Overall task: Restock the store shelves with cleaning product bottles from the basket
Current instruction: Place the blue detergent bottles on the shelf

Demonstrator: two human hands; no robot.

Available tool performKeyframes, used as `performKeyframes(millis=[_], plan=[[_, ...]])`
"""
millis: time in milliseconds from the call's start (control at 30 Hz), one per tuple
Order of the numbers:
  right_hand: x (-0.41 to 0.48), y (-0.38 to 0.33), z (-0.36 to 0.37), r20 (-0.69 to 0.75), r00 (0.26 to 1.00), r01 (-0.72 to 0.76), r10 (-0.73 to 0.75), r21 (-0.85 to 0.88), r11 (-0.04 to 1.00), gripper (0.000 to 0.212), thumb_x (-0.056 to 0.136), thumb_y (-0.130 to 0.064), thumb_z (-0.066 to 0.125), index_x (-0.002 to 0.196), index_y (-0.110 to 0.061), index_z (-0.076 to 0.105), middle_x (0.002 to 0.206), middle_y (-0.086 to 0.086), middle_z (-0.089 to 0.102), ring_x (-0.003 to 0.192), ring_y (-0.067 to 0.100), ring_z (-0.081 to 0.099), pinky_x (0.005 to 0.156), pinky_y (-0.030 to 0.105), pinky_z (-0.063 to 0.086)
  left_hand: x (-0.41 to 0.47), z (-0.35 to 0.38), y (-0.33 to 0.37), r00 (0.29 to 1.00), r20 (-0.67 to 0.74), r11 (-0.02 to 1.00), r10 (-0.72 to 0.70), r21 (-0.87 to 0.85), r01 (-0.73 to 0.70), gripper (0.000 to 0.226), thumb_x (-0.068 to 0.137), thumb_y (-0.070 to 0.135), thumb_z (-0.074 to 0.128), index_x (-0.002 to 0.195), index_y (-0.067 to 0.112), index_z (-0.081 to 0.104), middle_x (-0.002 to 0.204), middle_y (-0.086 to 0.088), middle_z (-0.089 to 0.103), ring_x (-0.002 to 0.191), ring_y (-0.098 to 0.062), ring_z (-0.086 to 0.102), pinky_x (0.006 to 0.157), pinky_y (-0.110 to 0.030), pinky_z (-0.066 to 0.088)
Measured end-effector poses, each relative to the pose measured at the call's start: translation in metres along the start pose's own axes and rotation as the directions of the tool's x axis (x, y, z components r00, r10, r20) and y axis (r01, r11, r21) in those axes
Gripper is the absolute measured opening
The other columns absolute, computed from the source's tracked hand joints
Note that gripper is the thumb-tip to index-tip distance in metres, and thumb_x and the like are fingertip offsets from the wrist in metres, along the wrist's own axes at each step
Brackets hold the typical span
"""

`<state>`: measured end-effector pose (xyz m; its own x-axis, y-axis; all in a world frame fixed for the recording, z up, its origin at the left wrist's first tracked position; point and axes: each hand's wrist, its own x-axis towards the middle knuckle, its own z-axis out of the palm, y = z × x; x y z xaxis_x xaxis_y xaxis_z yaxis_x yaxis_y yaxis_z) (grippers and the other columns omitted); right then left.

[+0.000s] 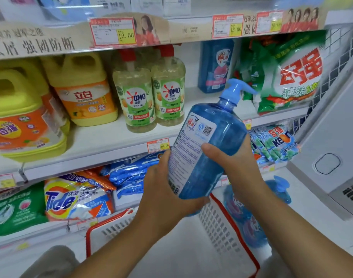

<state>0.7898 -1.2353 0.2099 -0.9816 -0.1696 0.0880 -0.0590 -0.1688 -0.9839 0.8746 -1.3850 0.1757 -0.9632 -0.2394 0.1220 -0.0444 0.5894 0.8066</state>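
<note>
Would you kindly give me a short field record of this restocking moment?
held item: blue pump bottle, tilted, pump pointing up and right
left hand: grips the bottle's base
right hand: grips its side
basket: white with a red rim, below the hands
second blue bottle: lies right of the basket's rim
shelf: matching bottle stands at the back, right of the OMO bottles

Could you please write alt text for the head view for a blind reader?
Two hands hold a tilted blue pump bottle before a store shelf, the left hand under its base, the right hand round its side. A similar bottle stands on the shelf right of two OMO bottles; a white basket sits below.
</note>
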Motion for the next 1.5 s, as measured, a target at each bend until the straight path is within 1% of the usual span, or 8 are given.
performKeyframes(millis=[267, 400, 533, 700, 800, 1100, 1333, 1500], plan=[[0.003, 0.0, -0.012, 0.166, 0.98, -0.127, 0.113, 0.072, 0.989, 0.09, 0.051, -0.037, 0.081, 0.134, -0.025, 0.049, 0.116, 0.003, 0.072, 0.104, 0.027, 0.071, 0.084, 0.046, 0.059, 0.029, -0.049, -0.012, 0.774, 0.622, 0.827, -0.119, -0.368, 0.424, 0.093, 0.033, 0.063, 0.092, 0.114, 0.031, 0.06, 0.109, 0.005, 0.074, 0.102, -0.018, 0.071, 0.097, -0.042, 0.053], [0.006, -0.003, -0.012, 0.189, 0.975, -0.117, 0.113, 0.014, 0.993, 0.097, 0.054, -0.037, 0.083, 0.14, -0.03, 0.04, 0.119, 0.001, 0.071, 0.105, 0.024, 0.07, 0.082, 0.041, 0.059, 0.02, -0.038, -0.004, 0.846, 0.517, 0.858, -0.13, -0.369, 0.358, 0.064, 0.059, 0.042, 0.091, 0.114, 0.03, 0.061, 0.106, 0.009, 0.075, 0.097, -0.01, 0.072, 0.096, -0.037, 0.054], [0.01, -0.003, -0.01, 0.068, 0.994, -0.074, 0.081, -0.103, 0.992, 0.101, 0.054, -0.041, 0.094, 0.138, -0.035, 0.038, 0.114, -0.007, 0.071, 0.099, 0.012, 0.071, 0.082, 0.037, 0.059, 0.01, -0.02, 0.009, 0.95, 0.245, 0.917, -0.193, -0.3, 0.263, 0.069, 0.062, 0.034, 0.09, 0.118, 0.043, 0.05, 0.098, 0.022, 0.069, 0.077, 0.013, 0.065, 0.056, -0.006, 0.048], [0.014, -0.007, -0.017, 0.092, 0.993, -0.071, 0.069, 0.019, 0.997, 0.084, 0.054, -0.024, 0.092, 0.128, -0.033, 0.052, 0.108, 0.0, 0.074, 0.095, 0.02, 0.073, 0.069, 0.033, 0.059, 0.012, -0.034, 0.007, 0.903, 0.414, 0.914, -0.112, -0.313, 0.257, 0.074, 0.059, 0.051, 0.083, 0.122, 0.048, 0.045, 0.1, 0.024, 0.072, 0.086, 0.007, 0.068, 0.064, -0.008, 0.051], [0.014, -0.008, -0.02, 0.145, 0.985, -0.099, 0.089, 0.063, 0.993, 0.095, 0.046, -0.031, 0.092, 0.131, -0.028, 0.052, 0.107, 0.002, 0.074, 0.095, 0.022, 0.072, 0.072, 0.035, 0.059, 0.018, -0.043, 0.002, 0.845, 0.527, 0.87, -0.088, -0.372, 0.323, 0.079, 0.057, 0.044, 0.091, 0.125, 0.043, 0.05, 0.111, 0.015, 0.072, 0.101, -0.009, 0.071, 0.088, -0.032, 0.056], [0.01, 0.0, -0.003, -0.001, 0.983, -0.183, 0.186, -0.166, 0.969, 0.147, 0.028, -0.071, 0.089, 0.149, -0.046, 0.009, 0.135, -0.004, 0.055, 0.112, 0.022, 0.065, 0.093, 0.053, 0.055, 0.001, -0.01, 0.011, 0.998, 0.06, 0.985, 0.011, -0.17, -0.001, 0.073, 0.062, 0.043, 0.089, 0.112, 0.062, 0.04, 0.107, 0.041, 0.055, 0.098, 0.021, 0.053, 0.07, -0.007, 0.044], [0.009, -0.011, -0.015, 0.107, 0.992, -0.074, 0.072, 0.017, 0.997, 0.104, 0.048, -0.038, 0.084, 0.141, -0.037, 0.037, 0.125, -0.002, 0.066, 0.104, 0.018, 0.07, 0.074, 0.035, 0.059, 0.021, -0.028, -0.004, 0.874, 0.486, 0.925, -0.023, -0.321, 0.203, 0.103, 0.05, 0.063, 0.086, 0.139, 0.055, 0.035, 0.136, 0.024, 0.054, 0.126, -0.003, 0.053, 0.099, -0.029, 0.049], [0.008, -0.012, -0.021, 0.265, 0.96, -0.1, 0.092, 0.018, 0.995, 0.098, 0.057, -0.034, 0.079, 0.146, -0.03, 0.036, 0.124, 0.001, 0.067, 0.107, 0.021, 0.069, 0.075, 0.033, 0.056, 0.029, -0.031, -0.008, 0.755, 0.654, 0.761, 0.05, -0.514, 0.395, 0.088, 0.066, 0.036, 0.085, 0.143, 0.029, 0.043, 0.136, -0.004, 0.061, 0.126, -0.028, 0.058, 0.107, -0.05, 0.045]])
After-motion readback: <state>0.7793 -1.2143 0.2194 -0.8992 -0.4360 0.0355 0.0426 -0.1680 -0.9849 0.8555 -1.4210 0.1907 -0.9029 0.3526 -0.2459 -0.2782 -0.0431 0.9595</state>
